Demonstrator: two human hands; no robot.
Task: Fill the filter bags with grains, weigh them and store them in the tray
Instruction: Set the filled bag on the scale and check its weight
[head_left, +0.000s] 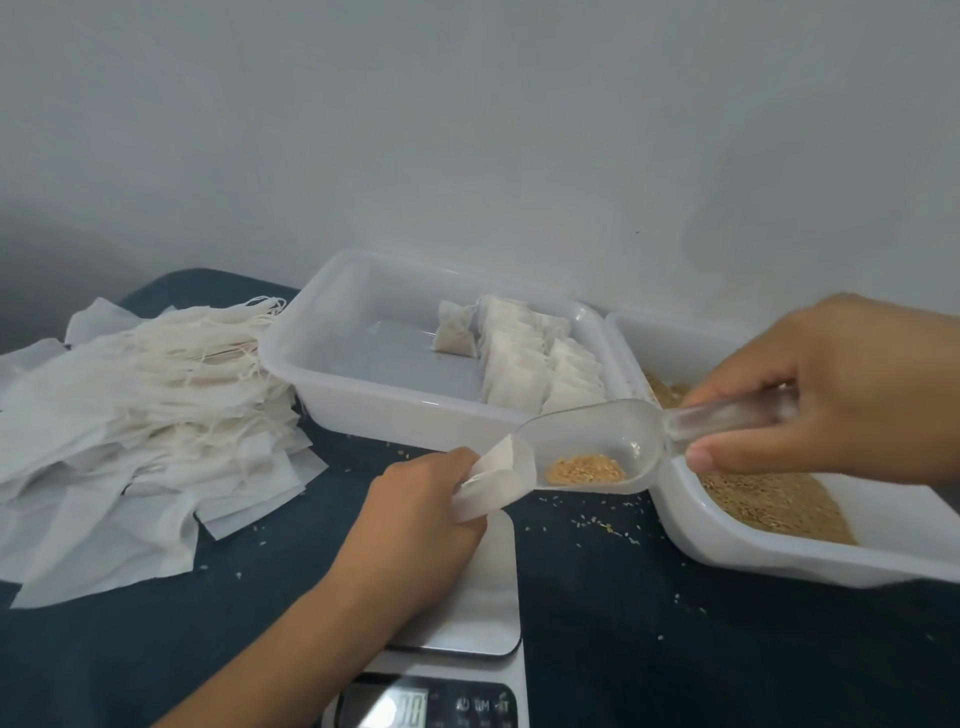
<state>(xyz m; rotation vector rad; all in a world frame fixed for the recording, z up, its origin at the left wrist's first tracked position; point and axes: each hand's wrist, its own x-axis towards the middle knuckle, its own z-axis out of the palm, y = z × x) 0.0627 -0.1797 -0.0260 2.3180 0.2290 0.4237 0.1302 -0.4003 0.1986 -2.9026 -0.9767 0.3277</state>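
Note:
My left hand (415, 525) grips a white filter bag (493, 480) above the scale, its mouth held open to the right. My right hand (826, 395) holds a clear plastic scoop (613, 441) by its handle. The scoop's tip sits in the bag's mouth, and a small heap of tan grains (586, 470) lies in its bowl. A white tray of grains (769, 551) stands at the right. Behind the hands, the storage tray (332, 364) holds a row of filled bags (524, 358) at its right side. The white scale (483, 608) lies under my left hand.
A big heap of empty filter bags with strings (140, 415) covers the left of the dark blue tabletop. Loose grains (597, 525) are scattered between the scale and the grain tray. The scale's display (384, 706) is at the bottom edge. A grey wall rises behind.

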